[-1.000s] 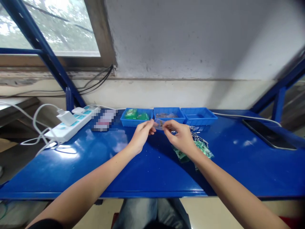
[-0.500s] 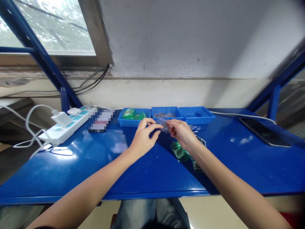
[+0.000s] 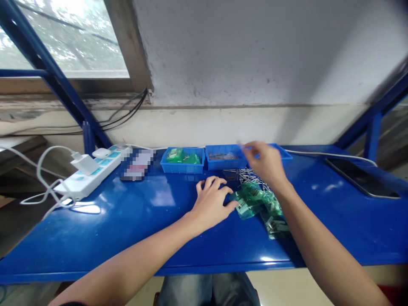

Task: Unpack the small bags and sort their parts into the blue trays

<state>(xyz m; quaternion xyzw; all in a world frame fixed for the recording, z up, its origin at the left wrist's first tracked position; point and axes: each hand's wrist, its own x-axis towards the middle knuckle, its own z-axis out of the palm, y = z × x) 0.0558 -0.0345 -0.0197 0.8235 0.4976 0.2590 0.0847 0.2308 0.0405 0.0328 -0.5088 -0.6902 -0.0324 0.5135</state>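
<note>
My left hand (image 3: pixel 213 199) rests low over the table with fingers spread and nothing in it. Its thumb and index finger are at the left edge of some green plastic packets (image 3: pixel 250 203), which have small parts inside. My right hand (image 3: pixel 266 161) is raised in front of the right blue bin, thumb and fingers pinched together. A faint clear plastic bag (image 3: pixel 241 145), smeared by motion, shows at its fingertips. Below that hand lies a loose pile of thin metal pins or screws (image 3: pixel 244 174), partly covered by the hand and the packets.
Three blue bins line the wall: the left bin (image 3: pixel 181 168) holds green packets, the middle bin (image 3: pixel 225 164) clear plastic and small parts, the right bin (image 3: pixel 282 154) is mostly hidden. A power strip (image 3: pixel 92 172) and phone (image 3: pixel 138 165) are left, a dark phone (image 3: pixel 360 177) right.
My hands have parted. The left has let go of the clear bag and come down towards the green packets; the right has moved up and right. More pins and packets now show.
</note>
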